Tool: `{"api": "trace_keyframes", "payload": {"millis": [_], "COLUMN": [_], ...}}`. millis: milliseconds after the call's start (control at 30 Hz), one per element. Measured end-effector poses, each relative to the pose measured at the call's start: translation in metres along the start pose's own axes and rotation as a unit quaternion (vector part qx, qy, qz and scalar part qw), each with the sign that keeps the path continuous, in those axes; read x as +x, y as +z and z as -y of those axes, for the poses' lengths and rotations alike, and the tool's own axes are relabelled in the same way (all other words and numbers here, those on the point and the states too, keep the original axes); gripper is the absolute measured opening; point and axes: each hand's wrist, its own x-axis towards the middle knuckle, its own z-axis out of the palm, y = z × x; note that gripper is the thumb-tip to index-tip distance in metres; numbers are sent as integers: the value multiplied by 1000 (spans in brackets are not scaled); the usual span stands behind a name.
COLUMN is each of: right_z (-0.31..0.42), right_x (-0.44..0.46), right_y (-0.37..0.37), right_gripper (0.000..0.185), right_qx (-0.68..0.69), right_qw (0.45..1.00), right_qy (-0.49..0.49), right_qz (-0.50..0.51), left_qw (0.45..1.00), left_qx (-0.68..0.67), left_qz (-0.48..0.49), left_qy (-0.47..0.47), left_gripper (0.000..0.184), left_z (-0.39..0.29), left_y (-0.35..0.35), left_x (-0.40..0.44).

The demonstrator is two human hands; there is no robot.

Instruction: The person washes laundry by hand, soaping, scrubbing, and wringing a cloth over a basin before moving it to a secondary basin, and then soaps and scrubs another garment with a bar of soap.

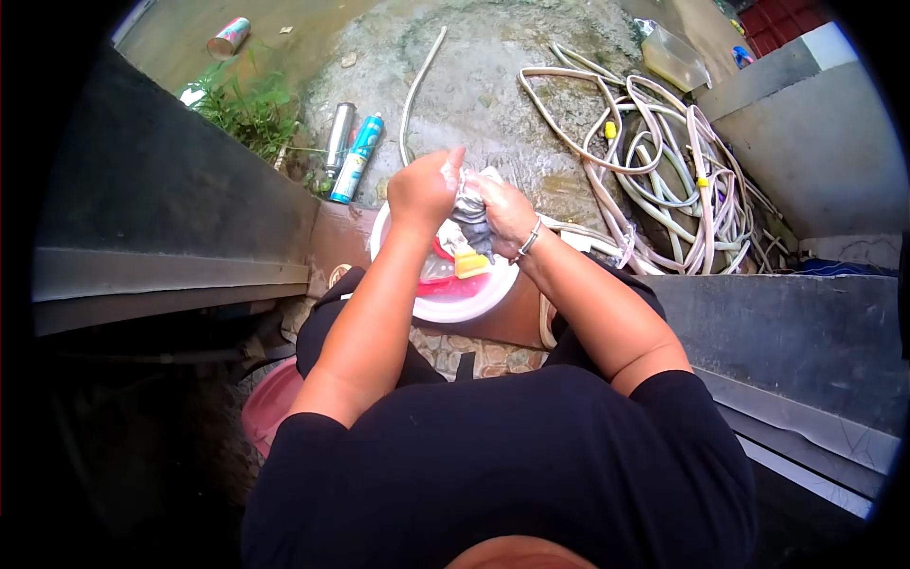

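My left hand [423,194] is closed on a bunched, wet-looking grey and white cloth [473,220]. On the cloth's other side, my right hand [507,216] also grips it, a bracelet on that wrist. The cloth hangs over a round white basin [464,310] between my knees. Inside the basin are a yellow piece [470,264], perhaps part of the fabric, and something pink-red [453,286]. My left forearm hides part of the basin's rim.
Beyond the basin lie a blue spray can [357,157] and a silver can [339,139]. A tangled pale hose [654,156] covers the ground at right, near a clear plastic container [675,59]. Dark walls [180,190] flank me; a pink tub [270,408] stands at lower left.
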Motion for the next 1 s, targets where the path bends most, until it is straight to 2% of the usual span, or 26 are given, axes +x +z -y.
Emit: {"api": "trace_keyframes", "payload": {"millis": [67,100,133,200,233,267,367,400,467,500,633,767,833,867,933,967,1000], "right_z": [3,3,5,8,8,7,8,10,13,13,10,5,-2,-4,-13,-16,-26], "right_x": [5,8,8,9,12,14,15,14,11,10,14,12,14,15,22,31,32], "right_y": [-9,-11,-14,-28,-32,-36,-37,-36,-32,-30,-42,-31,-25,-28,-41,-45,-48], "right_gripper": [31,31,31,32,32,32,29,29,28,27,27,28,30,30,31,33,33], "right_qx": [73,103,102,107,112,112,91,91,61,41,-34,-32,20,20,-23,-40,-69], "right_qw": [997,992,992,991,991,991,992,992,997,998,997,997,995,994,990,985,983], "right_qy": [30,36,35,33,36,36,9,10,13,-4,-22,-21,-22,-22,0,55,11], "right_qz": [-5,-61,-61,-67,-69,-68,-85,-83,-52,-56,-59,-74,-100,-101,-141,-156,-167], "left_qw": [997,994,994,959,932,933,948,948,926,924,944,954,971,971,972,970,964], "left_qx": [-66,-69,-69,-151,-218,-218,-179,-178,-160,-152,-161,-185,-181,-181,-102,-67,-33], "left_qz": [23,74,74,236,277,276,262,260,342,350,289,235,157,158,188,173,155], "left_qy": [-19,-43,-43,-46,-80,-80,38,36,-7,-19,0,19,17,18,100,158,214], "left_gripper": [37,38,38,38,36,36,34,34,33,30,23,21,23,23,27,29,31], "left_z": [5,13,16,21,20,19,20,24,23,24,17,18,10,3,-18,-28,-33], "left_y": [0,1,-2,-6,-5,-5,3,4,2,3,-3,3,3,3,5,10,16], "left_x": [0,2,4,7,5,3,-7,-5,-1,1,4,2,-1,-4,-16,-27,-37]}}
